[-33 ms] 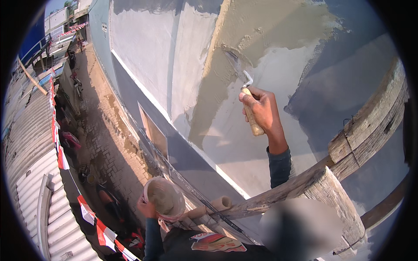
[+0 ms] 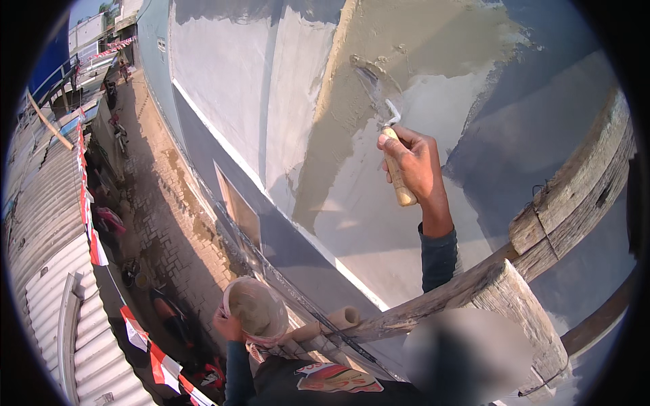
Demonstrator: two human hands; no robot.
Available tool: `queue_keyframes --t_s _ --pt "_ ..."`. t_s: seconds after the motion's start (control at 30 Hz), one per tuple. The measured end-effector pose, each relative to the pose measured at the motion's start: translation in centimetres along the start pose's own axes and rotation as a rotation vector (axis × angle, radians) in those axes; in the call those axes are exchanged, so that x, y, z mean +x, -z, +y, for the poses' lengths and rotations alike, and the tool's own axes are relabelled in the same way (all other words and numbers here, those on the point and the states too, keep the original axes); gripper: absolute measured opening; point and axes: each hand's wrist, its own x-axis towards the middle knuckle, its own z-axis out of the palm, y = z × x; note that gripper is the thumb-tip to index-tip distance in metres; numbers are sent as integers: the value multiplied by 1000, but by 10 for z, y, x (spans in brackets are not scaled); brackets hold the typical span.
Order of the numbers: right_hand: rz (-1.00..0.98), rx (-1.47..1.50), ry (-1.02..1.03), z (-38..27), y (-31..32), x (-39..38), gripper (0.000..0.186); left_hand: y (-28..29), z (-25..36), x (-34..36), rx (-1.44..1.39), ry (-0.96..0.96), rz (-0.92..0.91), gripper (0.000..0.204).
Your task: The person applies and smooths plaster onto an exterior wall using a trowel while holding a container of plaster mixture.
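Right hand (image 2: 414, 164): fingers wrapped round pale-wood-handled metal trowel (image 2: 391, 132), shifted slightly toward one o'clock; blade on wet grey-brown plaster (image 2: 433, 40), so coverage likely working upward. Left hand (image 2: 229, 326), seven o'clock, pinches round pinkish plastic bucket (image 2: 282, 317) rim; some fingertips hidden.

Grey-beige is shown by the plaster (image 2: 426, 40) at upper centre, yellow-tan by the trowel handle (image 2: 399, 172), dark teal by the right sleeve (image 2: 439, 258); red and white are alternated along the bunting (image 2: 162, 367), lower left.
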Motion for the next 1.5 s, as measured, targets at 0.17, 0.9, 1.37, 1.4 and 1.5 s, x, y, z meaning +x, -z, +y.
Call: queue_keyframes --t_s 0.17,0.9,1.37,1.4,1.5 --pt "273 226 255 -52 34 -1 24 6 -3 0 -5 33 8 44" --pt "-208 367 -339 112 -35 -24 20 13 -22 8 27 74 -21 40" --pt "291 75 300 -61 23 6 22 6 -21 8 35 -5 51 42" --pt "355 138 398 -63 27 7 24 8 -20 7 45 -10 36 40" --pt "199 358 338 -56 32 1 28 11 -6 3 98 2 50 36"
